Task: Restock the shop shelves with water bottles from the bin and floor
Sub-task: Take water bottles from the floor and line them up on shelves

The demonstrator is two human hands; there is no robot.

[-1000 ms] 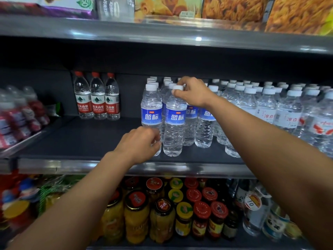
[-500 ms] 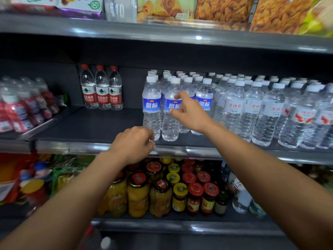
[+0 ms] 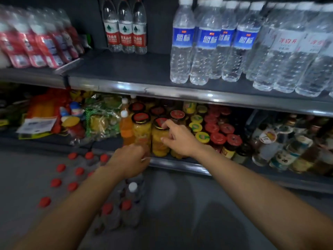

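Blue-label water bottles (image 3: 183,44) stand in rows on the dark shelf (image 3: 126,71), with three red-label bottles (image 3: 125,27) at its back left. On the floor below stand several red-capped bottles (image 3: 72,186) and a white-capped one (image 3: 133,188). My left hand (image 3: 129,159) hangs loosely curled and empty in front of the lower shelf's edge. To its right, my right hand (image 3: 178,139) has relaxed fingers and holds nothing, in front of the jars.
White-label water bottles (image 3: 288,51) fill the shelf's right side. Red-wrapped bottles (image 3: 36,42) sit at far left. The lower shelf holds jars of yellow fruit (image 3: 142,130), red-lidded jars (image 3: 218,136), an orange drink bottle (image 3: 126,129) and snack bags (image 3: 102,116).
Both hands have dropped from the blue-label bottles on the shelf down to the lower shelf level. The view has tilted down, bringing the floor bottles into sight.
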